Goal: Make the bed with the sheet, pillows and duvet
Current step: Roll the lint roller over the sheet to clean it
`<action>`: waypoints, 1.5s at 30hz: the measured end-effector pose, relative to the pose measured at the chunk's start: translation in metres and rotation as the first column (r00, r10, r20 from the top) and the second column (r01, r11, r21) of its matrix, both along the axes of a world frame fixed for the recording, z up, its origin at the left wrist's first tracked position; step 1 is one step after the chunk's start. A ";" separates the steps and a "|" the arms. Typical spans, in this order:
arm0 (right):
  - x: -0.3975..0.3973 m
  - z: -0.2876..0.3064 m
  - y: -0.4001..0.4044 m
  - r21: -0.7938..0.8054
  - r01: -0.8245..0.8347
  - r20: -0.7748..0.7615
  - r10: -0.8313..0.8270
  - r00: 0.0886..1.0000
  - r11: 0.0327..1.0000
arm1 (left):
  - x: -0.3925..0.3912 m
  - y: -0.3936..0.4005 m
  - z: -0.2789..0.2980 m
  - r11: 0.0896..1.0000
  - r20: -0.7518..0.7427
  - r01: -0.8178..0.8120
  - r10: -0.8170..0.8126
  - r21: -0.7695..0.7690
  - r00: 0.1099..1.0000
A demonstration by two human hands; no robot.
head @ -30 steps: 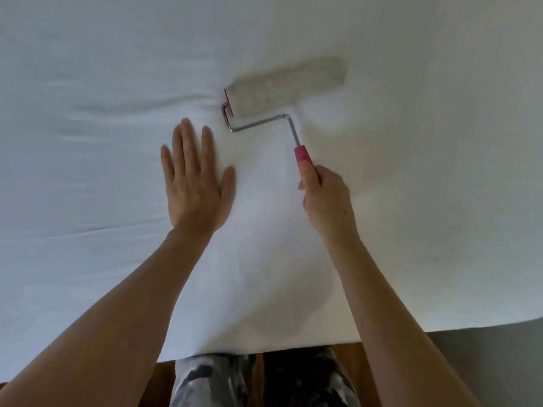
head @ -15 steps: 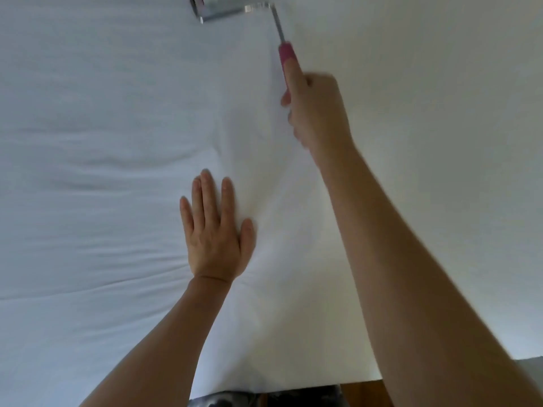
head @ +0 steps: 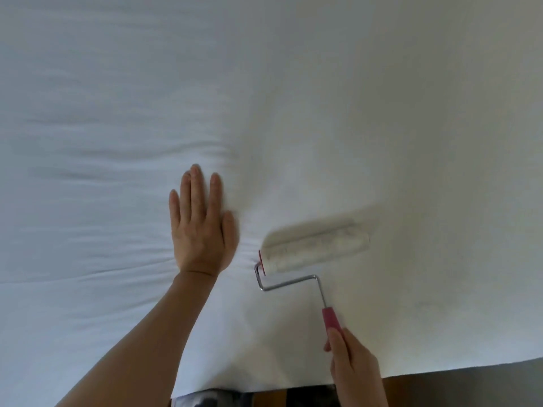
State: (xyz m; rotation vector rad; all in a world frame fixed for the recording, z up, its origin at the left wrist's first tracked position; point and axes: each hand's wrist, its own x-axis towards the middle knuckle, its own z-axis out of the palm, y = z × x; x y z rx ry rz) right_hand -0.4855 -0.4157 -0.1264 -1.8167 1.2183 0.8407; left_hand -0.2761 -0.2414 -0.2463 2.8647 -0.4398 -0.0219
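- Nearest to me, at the bottom edge, a strip of wooden floor [head: 305,398] and patterned trousers [head: 202,399] show below the hanging edge of the bed's white sheet [head: 411,113].
- My right hand [head: 355,368] sits just above that edge, fingers curled round the pink handle [head: 332,318] of a lint roller [head: 316,248], with the forefinger laid along the grip.
- From the handle a bent wire arm runs up and left to the roller's drum, which lies on the sheet, slanted up to the right.
- Just left of the drum, close but apart from it, my left hand [head: 202,227] is spread flat, palm down, pressing the sheet.
- Small creases bunch between that hand and the drum's end; longer soft folds run off to the left.
- Farther out the sheet covers the whole mattress and looks smoother on the right. I see no pillows or duvet here.
- I judge this to be the sheet step: rolling it clean and flat while the other hand pins it.
- The next stroke calls for keeping the left palm firm so the cloth does not drag, then working toward the wrinkled left side.
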 end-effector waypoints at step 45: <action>-0.130 -0.010 -0.286 -0.165 -0.125 0.205 0.158 0.966 0.978 | -0.155 -0.223 0.027 0.999 -0.084 -0.027 0.030 0.034 0.996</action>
